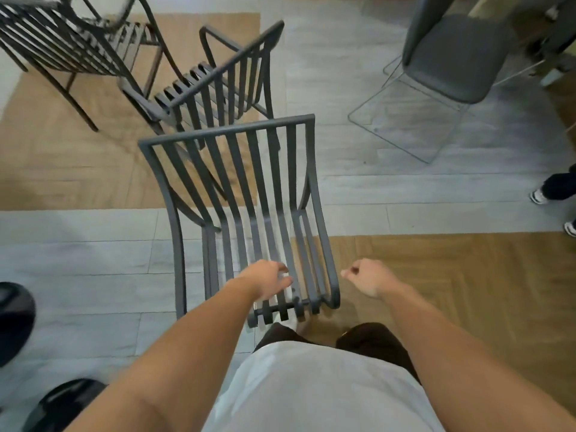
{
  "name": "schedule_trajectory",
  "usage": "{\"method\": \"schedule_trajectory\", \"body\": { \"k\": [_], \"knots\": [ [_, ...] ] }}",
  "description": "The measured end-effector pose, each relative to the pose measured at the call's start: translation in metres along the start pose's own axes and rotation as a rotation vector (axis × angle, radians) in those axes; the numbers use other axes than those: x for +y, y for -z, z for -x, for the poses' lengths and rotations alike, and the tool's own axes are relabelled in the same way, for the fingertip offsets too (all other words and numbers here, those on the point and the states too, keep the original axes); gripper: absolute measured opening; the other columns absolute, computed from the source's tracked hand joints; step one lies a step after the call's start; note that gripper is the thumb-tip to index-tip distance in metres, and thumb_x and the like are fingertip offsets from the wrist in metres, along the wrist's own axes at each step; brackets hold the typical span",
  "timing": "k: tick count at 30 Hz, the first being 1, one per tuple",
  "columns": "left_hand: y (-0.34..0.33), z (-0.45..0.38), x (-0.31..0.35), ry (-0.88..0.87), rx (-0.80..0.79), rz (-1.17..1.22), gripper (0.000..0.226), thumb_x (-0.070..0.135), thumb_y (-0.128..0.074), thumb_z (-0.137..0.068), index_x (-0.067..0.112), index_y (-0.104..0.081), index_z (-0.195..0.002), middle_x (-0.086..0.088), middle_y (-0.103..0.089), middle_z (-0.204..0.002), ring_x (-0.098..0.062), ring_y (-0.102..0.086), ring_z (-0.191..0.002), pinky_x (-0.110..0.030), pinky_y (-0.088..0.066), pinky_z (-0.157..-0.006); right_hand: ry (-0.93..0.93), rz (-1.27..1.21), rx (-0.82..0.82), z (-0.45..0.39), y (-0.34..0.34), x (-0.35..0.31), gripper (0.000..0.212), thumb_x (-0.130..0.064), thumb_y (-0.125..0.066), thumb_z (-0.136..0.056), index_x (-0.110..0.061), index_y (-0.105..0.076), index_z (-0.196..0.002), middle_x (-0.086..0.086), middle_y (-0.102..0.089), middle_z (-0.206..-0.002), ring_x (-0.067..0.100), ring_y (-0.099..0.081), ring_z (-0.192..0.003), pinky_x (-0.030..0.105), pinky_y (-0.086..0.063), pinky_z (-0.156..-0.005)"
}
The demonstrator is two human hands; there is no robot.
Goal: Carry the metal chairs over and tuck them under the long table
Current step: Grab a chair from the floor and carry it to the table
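Note:
The nearest dark grey metal chair (243,194) stands right in front of me, its slatted seat toward me and its backrest on the far side. My left hand (268,280) lies on the front seat slats with bent fingers; whether it grips a slat is unclear. My right hand (367,277) is a loose fist holding nothing, just right of the seat's right edge and apart from it. A second metal chair (218,85) stands behind the first, and a third (62,42) is at the top left. No long table is clearly in view.
A grey padded chair (452,57) on a thin wire frame stands at the top right. Another person's shoes (539,196) are at the right edge. Round black objects (15,316) sit at the lower left. The floor is grey tile with wood patches.

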State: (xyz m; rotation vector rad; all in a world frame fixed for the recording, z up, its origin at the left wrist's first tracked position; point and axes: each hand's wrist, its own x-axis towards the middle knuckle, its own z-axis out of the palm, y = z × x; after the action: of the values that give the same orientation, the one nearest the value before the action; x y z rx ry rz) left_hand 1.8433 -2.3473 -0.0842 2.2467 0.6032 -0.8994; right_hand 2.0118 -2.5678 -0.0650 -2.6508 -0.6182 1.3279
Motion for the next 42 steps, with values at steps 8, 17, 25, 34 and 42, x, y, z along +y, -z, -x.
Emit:
{"method": "schedule_trajectory", "body": {
  "k": [8,17,25,34,42],
  "knots": [
    [0.016,-0.049,0.019,0.222,0.081,0.193,0.053,0.059,-0.043,-0.103,0.026,-0.056,-0.143,-0.004,-0.071,-0.121,-0.019,-0.066,-0.103,-0.041,-0.053,-0.1,0.154,0.267,-0.12,-0.116,0.093,-0.009,0.025,-0.05,-0.051,-0.102,-0.027,-0.058,-0.094,-0.003,-0.064,-0.094,0.009,-0.056,-0.082,0.034,-0.045,-0.077],
    [0.028,-0.125,0.128,0.553,0.257,0.602,0.048,0.058,-0.049,-0.102,0.026,-0.06,-0.136,0.0,-0.071,-0.111,-0.015,-0.066,-0.091,-0.032,-0.053,-0.079,0.443,0.69,-0.307,-0.238,0.229,-0.01,0.03,-0.042,-0.046,-0.105,-0.018,-0.064,-0.107,0.005,-0.066,-0.109,0.024,-0.059,-0.099,0.033,-0.045,-0.081],
    [0.095,-0.184,0.191,0.571,0.45,0.824,0.046,0.058,-0.051,-0.101,0.025,-0.064,-0.132,-0.001,-0.072,-0.116,-0.016,-0.065,-0.095,-0.029,-0.05,-0.082,0.535,0.736,-0.271,-0.304,0.324,-0.05,0.029,-0.045,-0.049,-0.105,-0.02,-0.061,-0.098,0.003,-0.063,-0.096,0.024,-0.058,-0.093,0.032,-0.041,-0.077],
    [0.16,-0.209,0.164,0.612,0.619,0.942,0.044,0.055,-0.052,-0.103,0.025,-0.064,-0.132,0.001,-0.071,-0.124,-0.015,-0.066,-0.099,-0.031,-0.052,-0.089,0.722,0.825,-0.178,-0.339,0.357,-0.147,0.032,-0.05,-0.046,-0.103,-0.023,-0.064,-0.105,0.0,-0.066,-0.098,0.022,-0.059,-0.089,0.034,-0.043,-0.072],
    [0.218,-0.221,0.092,0.697,0.583,0.886,0.045,0.054,-0.048,-0.104,0.021,-0.064,-0.131,-0.003,-0.07,-0.12,-0.021,-0.064,-0.104,-0.04,-0.054,-0.096,0.755,0.861,-0.115,-0.368,0.377,-0.234,0.033,-0.049,-0.047,-0.103,-0.021,-0.065,-0.099,0.002,-0.066,-0.094,0.022,-0.06,-0.084,0.036,-0.048,-0.07]
  ]
}}
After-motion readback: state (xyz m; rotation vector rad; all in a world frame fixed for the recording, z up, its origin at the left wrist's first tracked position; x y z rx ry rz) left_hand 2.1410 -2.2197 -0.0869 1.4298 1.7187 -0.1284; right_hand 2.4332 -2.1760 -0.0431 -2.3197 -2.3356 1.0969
